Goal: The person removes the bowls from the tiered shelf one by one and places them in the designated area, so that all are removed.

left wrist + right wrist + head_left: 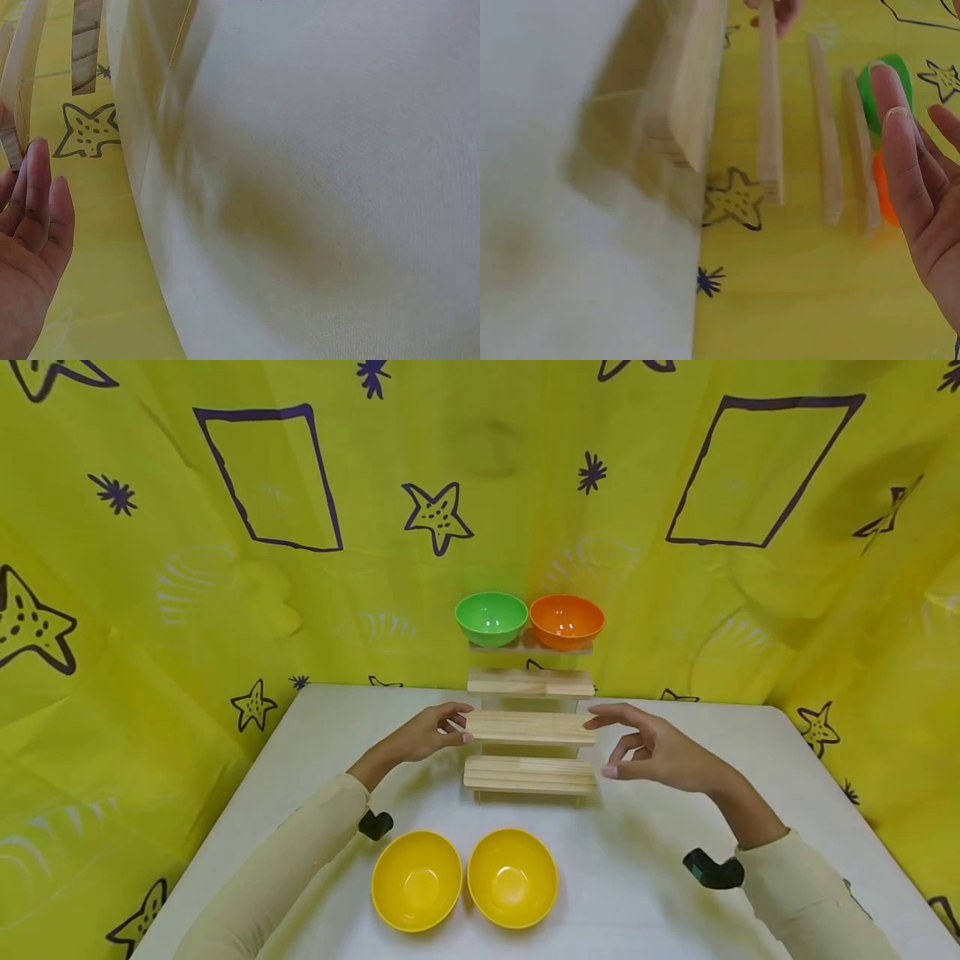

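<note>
A small wooden step stand with several tiers stands on the table. My left hand (427, 733) pinches the left end of its second board from the bottom (528, 727), thumb at the front edge and fingers at the back. In the left wrist view, the fingers (37, 187) reach up to the board's end (10, 142). My right hand (663, 752) hovers beside the stand's right end, fingers loosely bent, holding nothing. A green bowl (491, 618) and an orange bowl (567, 620) sit side by side on the top tier.
Two yellow bowls (417, 881) stand next to each other on the white table (622, 893), in front of the stand. Yellow sheeting (360, 577) with drawn stars closes off the back and both sides. The lowest board (528, 774) lies nearest the bowls.
</note>
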The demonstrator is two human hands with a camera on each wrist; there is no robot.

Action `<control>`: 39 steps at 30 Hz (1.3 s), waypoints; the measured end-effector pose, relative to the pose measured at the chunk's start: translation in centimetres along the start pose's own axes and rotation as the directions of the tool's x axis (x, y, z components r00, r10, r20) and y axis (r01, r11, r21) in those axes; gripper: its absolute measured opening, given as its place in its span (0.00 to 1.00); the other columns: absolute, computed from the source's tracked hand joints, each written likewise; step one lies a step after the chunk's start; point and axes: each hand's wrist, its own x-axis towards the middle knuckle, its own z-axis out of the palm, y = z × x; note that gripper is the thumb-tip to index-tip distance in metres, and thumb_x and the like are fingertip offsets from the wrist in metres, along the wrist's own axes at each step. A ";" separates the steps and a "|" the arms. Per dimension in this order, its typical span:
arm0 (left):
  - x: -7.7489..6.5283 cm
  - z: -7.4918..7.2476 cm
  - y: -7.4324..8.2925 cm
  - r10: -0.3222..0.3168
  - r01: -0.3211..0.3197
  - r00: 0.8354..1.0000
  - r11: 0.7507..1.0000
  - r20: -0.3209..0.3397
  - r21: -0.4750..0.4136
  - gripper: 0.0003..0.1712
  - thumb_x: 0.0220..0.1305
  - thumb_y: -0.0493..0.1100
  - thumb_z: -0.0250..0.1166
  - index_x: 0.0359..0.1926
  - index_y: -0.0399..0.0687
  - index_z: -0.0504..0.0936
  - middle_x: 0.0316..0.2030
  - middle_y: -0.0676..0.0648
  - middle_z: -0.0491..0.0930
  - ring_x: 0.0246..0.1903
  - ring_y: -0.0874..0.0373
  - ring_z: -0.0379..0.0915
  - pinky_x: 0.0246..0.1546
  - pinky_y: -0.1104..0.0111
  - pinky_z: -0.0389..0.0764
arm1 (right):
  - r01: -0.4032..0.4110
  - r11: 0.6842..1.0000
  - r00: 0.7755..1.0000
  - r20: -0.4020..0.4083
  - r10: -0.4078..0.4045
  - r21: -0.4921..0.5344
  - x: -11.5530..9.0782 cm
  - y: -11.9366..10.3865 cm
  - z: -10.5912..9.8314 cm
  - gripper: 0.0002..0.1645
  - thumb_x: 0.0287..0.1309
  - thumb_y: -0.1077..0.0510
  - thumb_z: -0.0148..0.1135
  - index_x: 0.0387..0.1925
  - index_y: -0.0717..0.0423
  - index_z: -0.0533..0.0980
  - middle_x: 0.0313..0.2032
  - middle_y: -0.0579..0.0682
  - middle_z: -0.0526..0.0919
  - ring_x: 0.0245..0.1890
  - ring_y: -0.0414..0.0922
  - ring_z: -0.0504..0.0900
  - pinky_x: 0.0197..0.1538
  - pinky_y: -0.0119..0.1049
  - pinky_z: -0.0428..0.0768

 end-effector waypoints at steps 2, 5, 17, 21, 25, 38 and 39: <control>0.0 0.0 0.0 -0.002 0.002 1.000 1.000 -0.001 -0.001 0.32 0.70 0.44 0.65 0.70 0.40 0.68 0.56 0.36 0.78 0.52 0.46 0.78 0.53 0.58 0.79 | -0.038 0.999 0.999 -0.028 0.038 -0.023 0.4 -0.3 -0.9 0.44 0.61 0.64 0.68 0.74 0.57 0.57 0.63 0.60 0.71 0.34 0.47 0.86 0.40 0.37 0.84; 0.0 0.0 0.1 -0.006 0.006 1.000 1.000 -0.003 0.000 0.32 0.69 0.44 0.66 0.70 0.40 0.68 0.56 0.36 0.78 0.52 0.46 0.78 0.53 0.59 0.79 | -0.080 0.996 0.995 -0.070 0.077 -0.041 1.0 -0.7 -2.2 0.45 0.62 0.62 0.68 0.75 0.53 0.56 0.64 0.57 0.71 0.35 0.48 0.86 0.44 0.39 0.83; 0.0 -0.1 0.0 0.016 -0.016 1.000 1.000 -0.003 -0.010 0.31 0.70 0.43 0.65 0.69 0.36 0.68 0.55 0.35 0.79 0.50 0.47 0.78 0.50 0.61 0.80 | -0.161 0.987 0.966 -0.208 0.153 -0.023 3.8 -0.9 -5.6 0.44 0.67 0.57 0.64 0.77 0.52 0.53 0.67 0.58 0.67 0.40 0.45 0.87 0.39 0.37 0.83; 0.1 0.0 -0.1 0.016 -0.016 1.000 1.000 0.000 -0.005 0.31 0.70 0.43 0.65 0.69 0.36 0.68 0.54 0.36 0.79 0.49 0.49 0.79 0.49 0.62 0.80 | -0.184 0.983 0.954 -0.240 0.180 0.006 4.7 -0.7 -6.4 0.44 0.68 0.56 0.63 0.77 0.53 0.52 0.68 0.59 0.66 0.41 0.42 0.87 0.40 0.35 0.84; 0.1 0.1 -0.2 0.011 -0.011 1.000 1.000 0.000 -0.011 0.32 0.70 0.43 0.66 0.69 0.37 0.68 0.54 0.36 0.79 0.49 0.48 0.79 0.49 0.63 0.80 | -0.219 0.975 0.938 -0.269 0.220 0.035 5.6 -0.4 -6.9 0.45 0.68 0.54 0.63 0.77 0.49 0.51 0.68 0.58 0.67 0.40 0.40 0.87 0.41 0.35 0.84; 0.0 0.0 -0.1 -0.004 0.004 1.000 1.000 0.001 -0.015 0.31 0.69 0.43 0.66 0.69 0.38 0.69 0.54 0.36 0.79 0.49 0.48 0.79 0.50 0.62 0.80 | -0.245 0.963 0.920 -0.286 0.267 0.113 7.8 0.1 -7.8 0.49 0.69 0.51 0.62 0.79 0.52 0.45 0.73 0.62 0.59 0.40 0.40 0.85 0.41 0.31 0.83; 0.0 0.0 0.0 -0.005 0.005 1.000 1.000 0.002 -0.017 0.31 0.70 0.43 0.66 0.69 0.38 0.69 0.55 0.36 0.79 0.49 0.48 0.79 0.50 0.61 0.80 | -0.246 0.962 0.917 -0.293 0.271 0.119 8.0 0.1 -7.8 0.49 0.69 0.52 0.62 0.79 0.52 0.45 0.73 0.61 0.59 0.39 0.39 0.85 0.41 0.31 0.83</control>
